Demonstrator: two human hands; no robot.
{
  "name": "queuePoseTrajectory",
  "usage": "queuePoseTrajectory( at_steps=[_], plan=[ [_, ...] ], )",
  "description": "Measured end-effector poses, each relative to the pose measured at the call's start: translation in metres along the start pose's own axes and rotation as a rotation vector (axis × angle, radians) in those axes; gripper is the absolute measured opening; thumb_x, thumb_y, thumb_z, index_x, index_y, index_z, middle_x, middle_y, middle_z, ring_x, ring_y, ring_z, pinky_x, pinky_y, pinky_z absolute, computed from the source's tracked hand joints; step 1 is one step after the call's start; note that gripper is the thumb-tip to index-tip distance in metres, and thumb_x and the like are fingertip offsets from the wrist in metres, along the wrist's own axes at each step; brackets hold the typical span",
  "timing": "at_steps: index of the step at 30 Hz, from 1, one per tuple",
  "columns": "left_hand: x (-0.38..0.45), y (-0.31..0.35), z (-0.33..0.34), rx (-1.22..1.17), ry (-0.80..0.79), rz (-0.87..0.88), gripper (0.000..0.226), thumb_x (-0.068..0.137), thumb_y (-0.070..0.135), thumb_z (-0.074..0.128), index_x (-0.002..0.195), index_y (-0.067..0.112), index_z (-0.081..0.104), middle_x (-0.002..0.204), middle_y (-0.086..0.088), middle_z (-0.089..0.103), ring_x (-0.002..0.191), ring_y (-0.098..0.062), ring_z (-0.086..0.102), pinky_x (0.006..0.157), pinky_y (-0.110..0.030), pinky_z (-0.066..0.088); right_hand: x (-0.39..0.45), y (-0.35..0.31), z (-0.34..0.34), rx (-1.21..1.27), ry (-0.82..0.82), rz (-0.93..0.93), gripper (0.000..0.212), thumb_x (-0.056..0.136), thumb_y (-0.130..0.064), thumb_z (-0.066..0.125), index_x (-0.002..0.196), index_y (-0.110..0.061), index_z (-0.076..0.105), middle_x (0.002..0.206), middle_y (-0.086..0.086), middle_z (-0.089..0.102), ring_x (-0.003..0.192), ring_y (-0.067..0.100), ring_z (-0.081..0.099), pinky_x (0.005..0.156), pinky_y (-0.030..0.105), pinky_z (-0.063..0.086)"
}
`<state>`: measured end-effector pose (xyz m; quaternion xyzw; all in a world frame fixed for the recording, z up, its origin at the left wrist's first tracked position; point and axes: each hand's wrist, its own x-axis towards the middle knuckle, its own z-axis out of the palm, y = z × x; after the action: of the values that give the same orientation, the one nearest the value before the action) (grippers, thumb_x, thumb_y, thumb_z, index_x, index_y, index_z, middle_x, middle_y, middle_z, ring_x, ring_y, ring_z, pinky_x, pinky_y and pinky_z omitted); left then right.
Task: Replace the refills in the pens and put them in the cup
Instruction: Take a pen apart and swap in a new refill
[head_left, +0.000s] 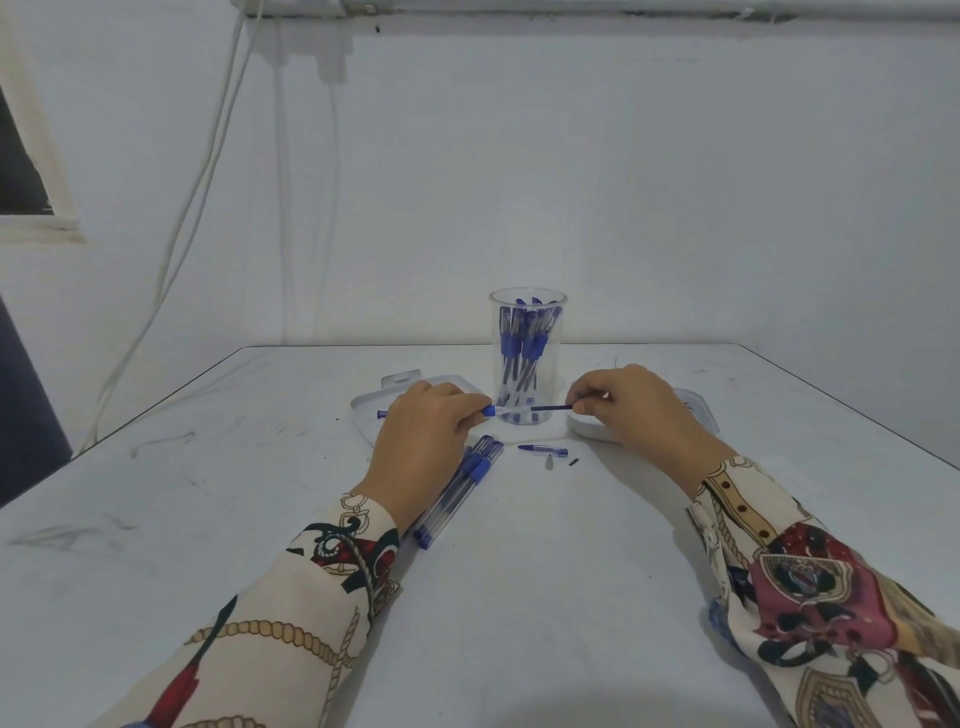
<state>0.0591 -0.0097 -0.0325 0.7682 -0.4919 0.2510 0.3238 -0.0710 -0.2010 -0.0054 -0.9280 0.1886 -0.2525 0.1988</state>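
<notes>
While the left hand (423, 431) gripped a clear pen barrel (501, 411) level above the table (545, 597), fingers curled round its blue end, the right hand (626, 408) pinched the dark refill (551, 408) by its far tip, thumb and fingers closed on it. The refill lay in line with the barrel's open mouth and part of it appeared to be inside already, though the clear cup (528, 358) standing directly behind made the exact depth hard to read. Holding both parts horizontally and close together seemed meant to keep the thin refill aimed straight down the narrow tube.

The cup stood at the middle of the table, beyond the hands, already well stocked with blue-capped pens, so much of the job looked done. A small bundle of pens (457, 491) lay just beside the left wrist, within easy reach, probably waiting their turn. A blue cap (542, 449), a small grey tip piece (549, 462) and a tiny dark bit (574, 461) rested together in front of the cup, likely set down from the pen in hand. White trays flanked the cup: the left tray (363, 410) partly behind the left hand, the right tray (589, 431) beneath the right.
</notes>
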Motion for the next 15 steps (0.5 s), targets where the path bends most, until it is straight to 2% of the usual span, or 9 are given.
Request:
queuePoseTrajectory(
  at_steps=[5, 9, 14, 15],
  plan=[
    [-0.001, 0.003, 0.001, 0.002, 0.001, 0.002, 0.019, 0.09, 0.012, 0.059, 0.103, 0.016, 0.072, 0.09, -0.005, 0.07, 0.082, -0.026, 0.053, 0.072, -0.038, 0.045, -0.003, -0.007, 0.0, 0.057, -0.021, -0.005, 0.013, 0.088, -0.023, 0.064, 0.083, -0.032, 0.071, 0.074, -0.02, 0.059, 0.073, -0.002, 0.048, 0.076, 0.026, 0.031],
    [-0.002, 0.007, 0.003, 0.0, -0.032, 0.042, 0.021, 0.09, 0.012, 0.058, 0.105, 0.016, 0.071, 0.093, -0.005, 0.07, 0.084, -0.027, 0.054, 0.073, -0.037, 0.043, -0.008, -0.021, 0.007, 0.151, -0.078, -0.051, 0.01, 0.087, -0.025, 0.066, 0.086, -0.033, 0.07, 0.08, -0.02, 0.062, 0.081, -0.005, 0.051, 0.077, 0.024, 0.035],
    [-0.003, 0.012, 0.004, 0.015, -0.051, 0.102, 0.022, 0.091, 0.013, 0.056, 0.107, 0.017, 0.07, 0.094, -0.007, 0.07, 0.082, -0.028, 0.054, 0.07, -0.036, 0.042, -0.014, -0.036, 0.013, 0.247, -0.114, -0.085, 0.009, 0.088, -0.025, 0.066, 0.093, -0.033, 0.068, 0.085, -0.013, 0.065, 0.083, 0.0, 0.057, 0.064, 0.013, 0.042],
    [-0.003, 0.012, 0.004, 0.022, -0.053, 0.106, 0.022, 0.091, 0.013, 0.056, 0.107, 0.017, 0.07, 0.094, -0.006, 0.07, 0.082, -0.027, 0.054, 0.07, -0.036, 0.042, -0.015, -0.038, 0.012, 0.26, -0.134, -0.083, 0.013, 0.086, -0.026, 0.067, 0.097, -0.032, 0.068, 0.087, -0.015, 0.066, 0.085, -0.002, 0.057, 0.066, 0.014, 0.042]
  ],
)
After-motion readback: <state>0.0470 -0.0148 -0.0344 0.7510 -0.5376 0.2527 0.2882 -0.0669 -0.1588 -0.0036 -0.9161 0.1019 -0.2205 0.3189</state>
